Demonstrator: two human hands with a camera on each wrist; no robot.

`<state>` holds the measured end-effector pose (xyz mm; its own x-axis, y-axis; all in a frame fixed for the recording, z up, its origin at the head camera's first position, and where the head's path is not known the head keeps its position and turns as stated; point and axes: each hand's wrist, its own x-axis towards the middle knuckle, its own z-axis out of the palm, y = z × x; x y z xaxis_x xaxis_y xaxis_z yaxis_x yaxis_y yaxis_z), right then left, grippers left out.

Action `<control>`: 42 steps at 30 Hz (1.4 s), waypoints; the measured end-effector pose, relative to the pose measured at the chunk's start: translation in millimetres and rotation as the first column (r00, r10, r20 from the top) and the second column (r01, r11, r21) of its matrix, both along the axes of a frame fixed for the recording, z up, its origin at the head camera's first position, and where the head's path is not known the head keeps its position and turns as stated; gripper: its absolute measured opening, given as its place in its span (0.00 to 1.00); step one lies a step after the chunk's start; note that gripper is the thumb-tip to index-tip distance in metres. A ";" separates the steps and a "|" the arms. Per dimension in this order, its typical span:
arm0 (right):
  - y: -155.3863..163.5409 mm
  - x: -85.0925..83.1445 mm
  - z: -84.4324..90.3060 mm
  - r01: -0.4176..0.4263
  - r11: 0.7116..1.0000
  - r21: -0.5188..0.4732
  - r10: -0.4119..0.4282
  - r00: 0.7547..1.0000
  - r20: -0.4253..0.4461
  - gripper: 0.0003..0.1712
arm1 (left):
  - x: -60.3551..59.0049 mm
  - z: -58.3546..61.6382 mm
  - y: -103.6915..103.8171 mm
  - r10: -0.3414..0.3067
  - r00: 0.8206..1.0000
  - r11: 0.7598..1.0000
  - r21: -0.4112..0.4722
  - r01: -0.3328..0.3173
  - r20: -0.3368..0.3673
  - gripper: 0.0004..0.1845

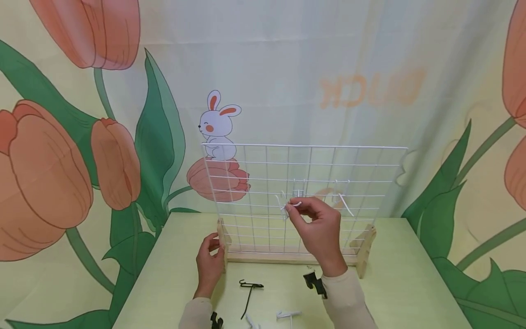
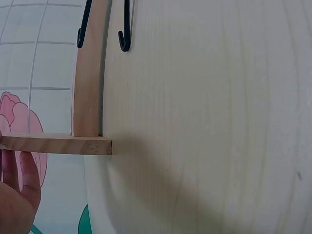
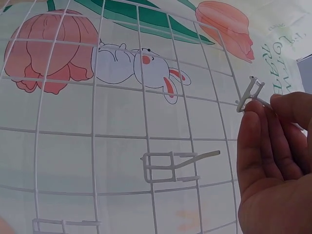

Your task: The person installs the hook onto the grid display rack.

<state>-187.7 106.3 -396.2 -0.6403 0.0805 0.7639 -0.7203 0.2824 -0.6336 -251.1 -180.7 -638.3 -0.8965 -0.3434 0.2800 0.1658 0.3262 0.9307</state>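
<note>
1. Your right hand (image 1: 318,228) pinches a white hook (image 3: 252,95) just in front of the wire grid (image 1: 370,173).
2. Your left hand (image 1: 209,260) grips the grid's wooden foot (image 1: 222,244).
3. You're likely mid-hanging; next, line its clip up with a grid wire.

We face a white wire grid (image 1: 312,183) in a pale wood stand (image 1: 287,257), black hooks (image 1: 248,292) on the light green table (image 1: 411,283), orange tulips printed behind.
</note>
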 end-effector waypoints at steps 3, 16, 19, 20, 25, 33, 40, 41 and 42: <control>-2.5 -5.1 3.7 0.018 1.000 0.009 -0.017 1.000 -0.018 0.06 | 0.7 1.2 0.6 0.002 1.000 1.000 0.004 -0.002 0.008 0.24; -10.1 -35.8 17.8 0.195 0.972 0.131 -0.168 0.967 -0.190 0.05 | 1.7 1.9 0.2 -0.015 1.000 1.000 0.006 0.015 0.016 0.23; -11.8 -40.6 19.3 0.209 0.967 0.144 -0.176 0.962 -0.211 0.06 | 1.6 2.4 0.2 -0.015 1.000 1.000 0.010 0.015 0.010 0.23; -12.5 -41.7 20.1 0.212 0.967 0.144 -0.178 0.960 -0.214 0.06 | 1.6 2.4 0.1 -0.016 1.000 1.000 0.011 0.016 0.010 0.23; -16.5 -46.2 26.2 0.222 0.966 0.135 -0.189 0.957 -0.220 0.06 | 1.5 2.0 -0.7 -0.024 1.000 1.000 0.013 0.024 -0.001 0.24; -19.4 -57.5 34.2 0.259 0.959 0.115 -0.222 0.939 -0.263 0.06 | -0.8 -1.4 -2.0 -0.020 0.999 1.000 -0.020 0.020 -0.033 0.24; -21.9 -59.3 41.3 0.265 0.955 0.131 -0.222 0.935 -0.278 0.07 | -0.9 -1.2 -2.5 -0.027 1.000 0.999 -0.017 0.026 -0.014 0.24; -22.5 -59.4 42.5 0.267 0.954 0.135 -0.222 0.934 -0.279 0.08 | -0.8 -0.8 -2.5 -0.027 1.000 0.999 -0.020 0.027 -0.011 0.24; -23.0 -59.6 43.5 0.268 0.953 0.138 -0.222 0.934 -0.281 0.08 | -0.6 -0.2 -2.4 -0.029 1.000 0.999 -0.019 0.029 -0.011 0.25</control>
